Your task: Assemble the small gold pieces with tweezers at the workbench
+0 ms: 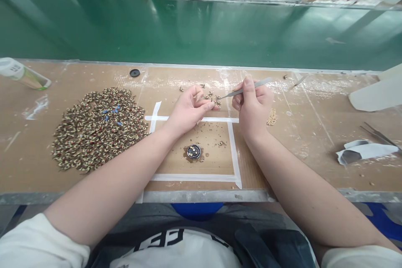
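Observation:
My left hand (192, 108) is closed in a pinch above the taped rectangle. A tiny part sits at its fingertips, too small to name. My right hand (255, 106) grips a slim grey metal tool with a narrow tip (240, 91), which reaches left to those fingertips. Several small brass-coloured pieces (210, 94) lie just behind the left fingers. Nearer to me, a small round black dish (194, 152) with shiny contents stands on a wet patch. To the left spreads a large pile of tiny curled pieces (100, 132); a small heap of pale beads (271, 117) lies beside my right hand.
White tape (194, 177) marks a rectangle on the brown tabletop. A black cap (135, 73) and a lying bottle (25, 74) are at left. Tweezers (381, 135), a torn white wrapper (366, 151) and a white container (377, 92) are at right. Beyond the green belt (201, 29), other people's hands work.

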Demonstrator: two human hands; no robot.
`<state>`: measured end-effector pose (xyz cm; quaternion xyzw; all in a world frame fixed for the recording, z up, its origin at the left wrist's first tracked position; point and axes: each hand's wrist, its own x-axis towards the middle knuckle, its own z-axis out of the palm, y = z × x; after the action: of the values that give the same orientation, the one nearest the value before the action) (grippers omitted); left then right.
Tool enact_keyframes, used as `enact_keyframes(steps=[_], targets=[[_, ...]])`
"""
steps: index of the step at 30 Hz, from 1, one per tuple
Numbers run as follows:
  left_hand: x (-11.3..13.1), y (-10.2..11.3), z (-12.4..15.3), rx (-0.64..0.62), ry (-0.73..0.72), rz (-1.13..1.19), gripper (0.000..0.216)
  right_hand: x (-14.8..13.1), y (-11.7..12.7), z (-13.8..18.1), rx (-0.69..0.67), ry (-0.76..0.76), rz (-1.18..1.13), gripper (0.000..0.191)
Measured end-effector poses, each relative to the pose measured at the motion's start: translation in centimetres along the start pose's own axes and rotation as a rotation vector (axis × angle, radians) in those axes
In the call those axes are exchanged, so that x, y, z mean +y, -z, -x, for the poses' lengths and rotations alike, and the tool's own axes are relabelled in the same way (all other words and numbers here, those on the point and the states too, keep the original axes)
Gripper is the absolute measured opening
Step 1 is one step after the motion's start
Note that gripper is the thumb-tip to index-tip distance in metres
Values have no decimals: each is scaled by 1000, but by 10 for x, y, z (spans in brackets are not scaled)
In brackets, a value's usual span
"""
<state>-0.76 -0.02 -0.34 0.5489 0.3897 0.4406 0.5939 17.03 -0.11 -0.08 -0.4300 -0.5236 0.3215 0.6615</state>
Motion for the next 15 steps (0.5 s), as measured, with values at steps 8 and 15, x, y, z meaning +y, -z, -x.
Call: enact_keyframes(steps=[8, 15], targets=[[12, 4, 3, -38, 36, -128, 37, 4, 3, -7, 183, -127, -118, 43], [54, 71, 8, 110, 182, -719, 28, 0, 6, -4, 145, -81, -49, 43]])
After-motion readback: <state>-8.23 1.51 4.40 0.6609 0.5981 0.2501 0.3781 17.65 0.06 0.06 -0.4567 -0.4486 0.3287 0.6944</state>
